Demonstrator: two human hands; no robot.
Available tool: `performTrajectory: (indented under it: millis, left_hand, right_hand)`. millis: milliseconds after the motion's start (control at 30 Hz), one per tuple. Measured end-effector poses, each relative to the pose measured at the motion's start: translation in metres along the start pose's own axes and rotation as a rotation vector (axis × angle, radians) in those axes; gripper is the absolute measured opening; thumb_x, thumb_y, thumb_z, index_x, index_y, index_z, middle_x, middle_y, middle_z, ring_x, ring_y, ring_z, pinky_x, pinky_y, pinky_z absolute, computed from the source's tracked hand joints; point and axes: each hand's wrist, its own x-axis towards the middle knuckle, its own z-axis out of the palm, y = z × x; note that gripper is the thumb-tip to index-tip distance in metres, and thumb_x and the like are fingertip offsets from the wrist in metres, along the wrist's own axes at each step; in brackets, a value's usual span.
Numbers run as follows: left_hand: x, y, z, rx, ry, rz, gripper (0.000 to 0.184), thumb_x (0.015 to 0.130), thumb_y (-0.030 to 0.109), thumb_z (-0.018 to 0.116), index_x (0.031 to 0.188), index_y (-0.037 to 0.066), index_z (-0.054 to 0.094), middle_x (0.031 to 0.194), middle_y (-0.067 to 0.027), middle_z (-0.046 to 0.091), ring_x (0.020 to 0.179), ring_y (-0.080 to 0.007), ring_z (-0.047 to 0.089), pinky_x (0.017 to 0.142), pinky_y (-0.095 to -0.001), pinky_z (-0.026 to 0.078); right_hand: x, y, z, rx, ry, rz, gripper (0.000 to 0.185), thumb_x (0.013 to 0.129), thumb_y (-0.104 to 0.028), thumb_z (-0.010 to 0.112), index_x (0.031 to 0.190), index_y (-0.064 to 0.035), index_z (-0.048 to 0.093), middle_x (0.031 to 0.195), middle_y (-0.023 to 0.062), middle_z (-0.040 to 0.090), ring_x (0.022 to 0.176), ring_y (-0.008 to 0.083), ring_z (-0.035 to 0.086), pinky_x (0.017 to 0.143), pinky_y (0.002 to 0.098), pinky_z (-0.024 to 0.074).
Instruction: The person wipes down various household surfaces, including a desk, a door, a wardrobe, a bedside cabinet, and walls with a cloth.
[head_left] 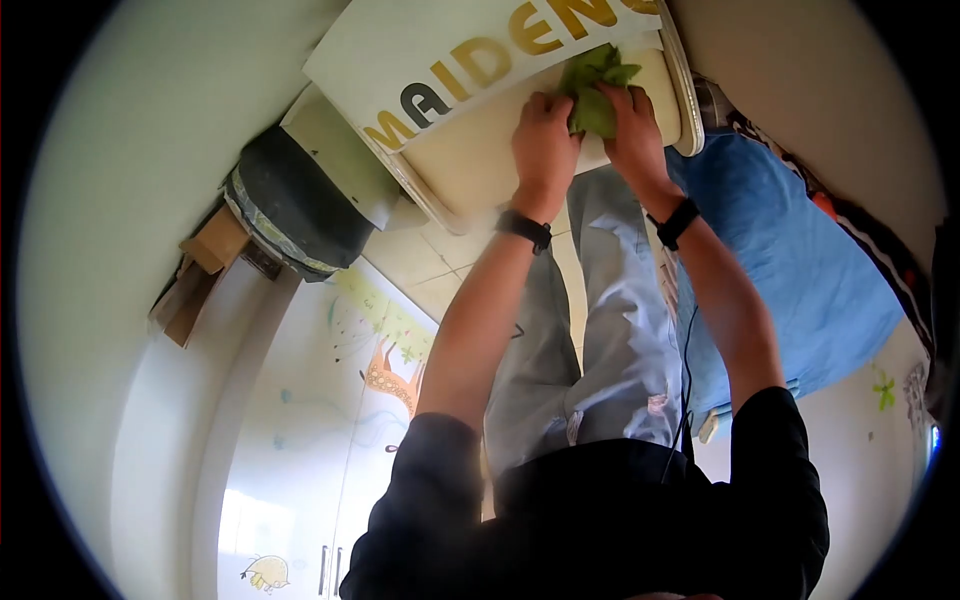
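Observation:
Both hands work at a crumpled green piece that looks like cloth; its exact kind does not show clearly. It lies bunched at the near part of a cream-coloured tabletop. My left hand has its fingers curled at the left side of the green piece. From the right, my right hand grips its other side, thumb and fingers closed on it. Just beyond, a white sheet with large gold and dark letters covers the far part of the tabletop.
To the right stands something draped in blue cloth. A dark rounded item and a cardboard box are at the left. White cabinet doors with animal pictures are nearer on that side. A black cable hangs by my legs.

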Motion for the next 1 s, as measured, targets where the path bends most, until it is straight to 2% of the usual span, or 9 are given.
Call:
performTrajectory:
  millis: [67, 100, 267, 367, 500, 600, 633, 867, 1000]
  left_hand:
    - [-0.011, 0.003, -0.001, -0.017, -0.113, -0.048, 0.040, 0.071, 0.012, 0.075, 0.108, 0.008, 0.063, 0.103, -0.0128, 0.061, 0.097, -0.0352, 0.059, 0.077, -0.0429, 0.051]
    - [-0.017, 0.002, -0.006, -0.013, -0.143, -0.073, 0.039, 0.071, 0.010, 0.075, 0.108, 0.008, 0.063, 0.103, -0.0122, 0.061, 0.097, -0.0349, 0.060, 0.077, -0.0425, 0.051]
    - [-0.051, -0.035, -0.031, 0.036, -0.137, -0.092, 0.035, 0.070, 0.007, 0.076, 0.103, 0.006, 0.063, 0.098, -0.0122, 0.060, 0.092, -0.0342, 0.060, 0.075, -0.0429, 0.051]
    - [-0.068, -0.051, -0.050, 0.077, -0.162, -0.149, 0.034, 0.069, 0.006, 0.076, 0.101, 0.005, 0.062, 0.096, -0.0125, 0.059, 0.091, -0.0348, 0.060, 0.074, -0.0425, 0.051]
    - [-0.073, -0.038, -0.045, 0.098, -0.127, -0.190, 0.033, 0.069, 0.003, 0.073, 0.100, 0.005, 0.062, 0.096, -0.0121, 0.058, 0.091, -0.0349, 0.059, 0.074, -0.0421, 0.050]
    - [-0.065, -0.022, -0.022, 0.088, -0.103, -0.134, 0.033, 0.068, 0.000, 0.071, 0.100, 0.006, 0.062, 0.098, -0.0115, 0.058, 0.093, -0.0339, 0.058, 0.075, -0.0419, 0.051]
    - [-0.061, -0.016, -0.014, 0.083, -0.101, -0.104, 0.033, 0.068, -0.001, 0.070, 0.100, 0.006, 0.062, 0.098, -0.0113, 0.058, 0.094, -0.0334, 0.058, 0.075, -0.0419, 0.051]
    - [-0.033, 0.041, 0.029, -0.156, -0.039, 0.022, 0.029, 0.068, 0.000, 0.067, 0.096, 0.007, 0.064, 0.094, -0.0102, 0.057, 0.091, -0.0321, 0.059, 0.073, -0.0427, 0.052]
    - [-0.012, 0.075, 0.043, -0.253, 0.041, 0.094, 0.035, 0.068, 0.000, 0.066, 0.101, 0.009, 0.063, 0.093, -0.0097, 0.056, 0.088, -0.0311, 0.058, 0.070, -0.0417, 0.052]
  right_hand:
    - [-0.015, 0.003, 0.002, -0.009, 0.000, 0.025, 0.065, 0.065, 0.007, 0.064, 0.126, -0.0133, 0.051, 0.114, 0.0184, 0.051, 0.108, 0.0404, 0.050, 0.087, 0.0459, 0.0493]
    - [-0.020, 0.002, 0.007, -0.018, -0.021, 0.012, 0.064, 0.065, 0.007, 0.064, 0.125, -0.0117, 0.051, 0.114, 0.0186, 0.050, 0.108, 0.0404, 0.049, 0.087, 0.0457, 0.0493]
    - [-0.043, -0.020, 0.043, 0.015, -0.136, -0.044, 0.056, 0.067, 0.006, 0.062, 0.121, -0.0062, 0.052, 0.111, 0.0194, 0.050, 0.105, 0.0401, 0.048, 0.087, 0.0451, 0.0489]
    - [-0.050, -0.044, 0.055, 0.072, -0.171, -0.107, 0.052, 0.070, 0.005, 0.060, 0.120, -0.0074, 0.054, 0.109, 0.0195, 0.050, 0.104, 0.0401, 0.048, 0.086, 0.0452, 0.0483]
    - [-0.053, -0.054, 0.051, 0.168, -0.151, -0.010, 0.050, 0.072, 0.002, 0.060, 0.121, -0.0092, 0.055, 0.111, 0.0194, 0.050, 0.105, 0.0406, 0.048, 0.087, 0.0449, 0.0478]
    - [-0.057, -0.047, 0.036, 0.214, -0.095, 0.180, 0.067, 0.064, 0.014, 0.058, 0.127, -0.0092, 0.052, 0.118, 0.0214, 0.047, 0.110, 0.0458, 0.046, 0.093, 0.0469, 0.0435]
    - [-0.060, -0.036, 0.038, 0.210, -0.039, 0.231, 0.067, 0.066, 0.016, 0.055, 0.128, -0.0095, 0.052, 0.118, 0.0224, 0.048, 0.110, 0.0470, 0.047, 0.094, 0.0469, 0.0436]
    - [-0.050, 0.017, -0.023, 0.147, 0.159, 0.149, 0.067, 0.068, 0.016, 0.052, 0.130, -0.0106, 0.053, 0.118, 0.0234, 0.050, 0.110, 0.0464, 0.049, 0.094, 0.0463, 0.0444]
    - [-0.039, 0.038, -0.044, 0.072, 0.322, 0.141, 0.069, 0.067, 0.015, 0.057, 0.131, -0.0088, 0.053, 0.117, 0.0225, 0.052, 0.109, 0.0445, 0.050, 0.094, 0.0461, 0.0443]
